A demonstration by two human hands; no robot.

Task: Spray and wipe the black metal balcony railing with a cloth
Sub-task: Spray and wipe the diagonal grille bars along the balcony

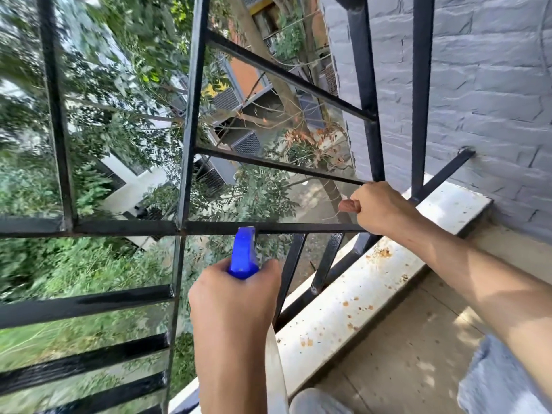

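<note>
Head view: left hand (231,297) clamped on sprayer (243,253), nozzle at horizontal railing (268,228) bar just ahead. Right hand (378,207), nearer the bar's end, fisted on brown cloth (348,206).

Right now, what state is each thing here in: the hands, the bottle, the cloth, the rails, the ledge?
Left hand: closed around the spray bottle, held upright near the rail.
Spray bottle: blue head up, white body mostly hidden.
Right hand: fisted on the railing, grip shut on a reddish cloth.
Cloth: bunched, barely showing.
Railing: black, glossy in places.
Ledge: white, spotted with rusty stains.
</note>
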